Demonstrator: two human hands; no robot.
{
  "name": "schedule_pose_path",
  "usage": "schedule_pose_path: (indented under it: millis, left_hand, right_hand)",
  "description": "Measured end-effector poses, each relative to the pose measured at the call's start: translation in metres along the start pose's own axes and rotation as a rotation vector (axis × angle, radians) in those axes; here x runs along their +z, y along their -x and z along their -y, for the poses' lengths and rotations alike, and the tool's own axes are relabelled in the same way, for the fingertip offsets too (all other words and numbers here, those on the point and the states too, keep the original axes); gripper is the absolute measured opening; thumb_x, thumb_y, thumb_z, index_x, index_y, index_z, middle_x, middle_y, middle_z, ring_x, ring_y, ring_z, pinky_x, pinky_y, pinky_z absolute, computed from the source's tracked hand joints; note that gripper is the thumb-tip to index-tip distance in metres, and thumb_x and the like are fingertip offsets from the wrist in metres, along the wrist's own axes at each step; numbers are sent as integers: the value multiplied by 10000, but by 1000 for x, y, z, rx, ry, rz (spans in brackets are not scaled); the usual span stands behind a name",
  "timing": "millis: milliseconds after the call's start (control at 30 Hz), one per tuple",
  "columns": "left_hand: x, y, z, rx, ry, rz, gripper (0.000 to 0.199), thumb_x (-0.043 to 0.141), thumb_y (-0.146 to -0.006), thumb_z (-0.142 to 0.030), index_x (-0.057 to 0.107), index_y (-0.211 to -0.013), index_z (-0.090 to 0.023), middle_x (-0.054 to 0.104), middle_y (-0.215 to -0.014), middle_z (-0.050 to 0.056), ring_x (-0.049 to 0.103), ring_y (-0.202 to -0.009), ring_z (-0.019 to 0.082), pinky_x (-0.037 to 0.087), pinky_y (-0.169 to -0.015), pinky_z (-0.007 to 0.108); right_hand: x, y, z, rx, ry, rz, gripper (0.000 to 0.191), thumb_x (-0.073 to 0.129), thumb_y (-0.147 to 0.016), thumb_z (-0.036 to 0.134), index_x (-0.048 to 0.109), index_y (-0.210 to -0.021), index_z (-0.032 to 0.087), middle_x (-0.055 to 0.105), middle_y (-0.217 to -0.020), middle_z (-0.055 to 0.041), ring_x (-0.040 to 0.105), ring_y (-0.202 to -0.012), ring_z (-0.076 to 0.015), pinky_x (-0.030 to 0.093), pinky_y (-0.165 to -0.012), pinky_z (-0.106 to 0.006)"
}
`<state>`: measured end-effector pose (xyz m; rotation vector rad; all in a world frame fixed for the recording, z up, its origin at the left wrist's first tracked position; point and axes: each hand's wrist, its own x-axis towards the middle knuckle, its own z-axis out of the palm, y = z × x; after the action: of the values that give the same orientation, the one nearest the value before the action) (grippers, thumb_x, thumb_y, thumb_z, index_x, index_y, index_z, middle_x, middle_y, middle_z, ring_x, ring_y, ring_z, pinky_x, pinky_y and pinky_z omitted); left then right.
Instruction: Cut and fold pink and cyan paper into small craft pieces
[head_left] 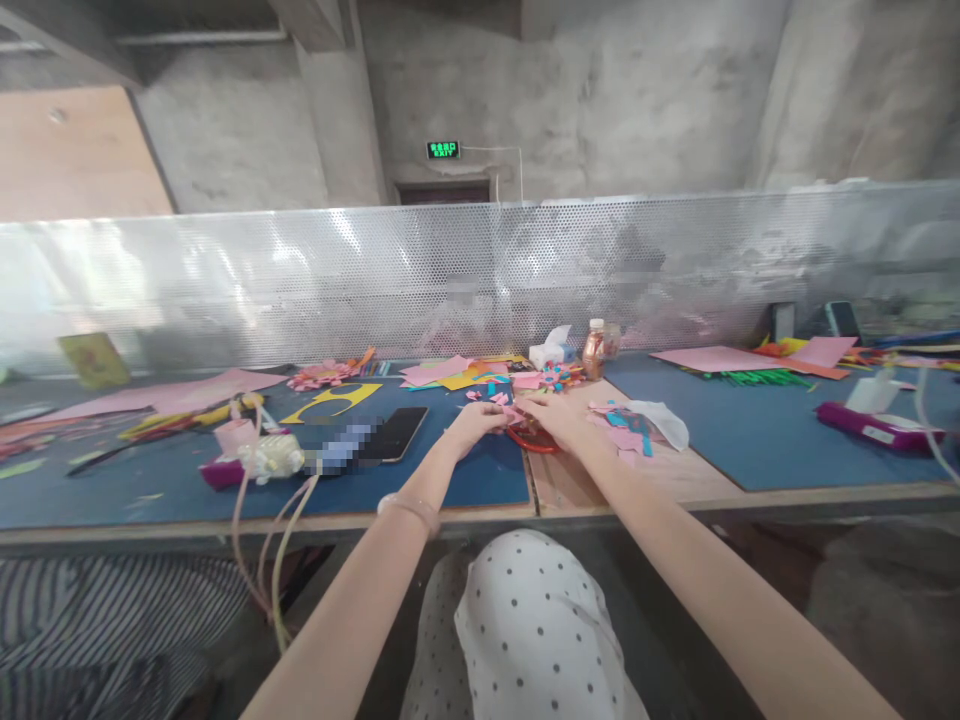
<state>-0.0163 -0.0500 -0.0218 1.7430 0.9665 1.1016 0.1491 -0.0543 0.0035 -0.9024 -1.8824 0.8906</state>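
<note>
My left hand [476, 424] and my right hand [549, 420] meet over the desk, fingertips bent inward around a small pink piece [512, 413], perhaps foam or paper. The fingers look pinched; what lies under them is partly hidden. Just below the hands shows a red-rimmed object [536, 441], mostly covered, and I cannot tell its kind. Small pink and blue cut pieces [491, 397] lie beyond my left hand. A blue and pink flower shape [553, 375] sits behind my right hand.
A black phone [405, 434] lies left of my hands. Pink and blue scraps [626, 430] and a white plastic bag [664, 424] are at right. A bottle [594, 350] and tissue pack [551, 350] stand behind. A perforated metal screen [375, 285] borders the desk.
</note>
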Motion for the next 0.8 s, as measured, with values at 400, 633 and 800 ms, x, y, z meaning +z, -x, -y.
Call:
schedule_pose_path:
  millis: [400,633,800]
  left_hand:
    - [2,4,-6,17,-35,15,177,532,-788,-259,580,-868,-109,615,-823,24,584,-743,135,466,-719,340]
    - [0,2,-3,2,-39,13,180,520,-796,-262,574,-879,-111,608,-837,27,580,-740,133,470,-707,333]
    - [2,2,-4,0,-38,3,175,516,-799,-265,575,-855,-111,609,-818,24,578,-727,128,466,-705,329]
  right_hand:
    - [-2,4,7,-9,122,12,234,559,-709,355,584,-733,124,546,-608,15,456,-509,-67,358,-498,-206]
    - [1,5,11,43,133,19,228,479,-801,325,554,-736,120,483,-510,53,424,-415,-50,346,-425,-186]
    - [2,5,12,56,138,36,220,482,-809,328,544,-776,119,493,-520,54,416,-390,-40,342,-396,-173]
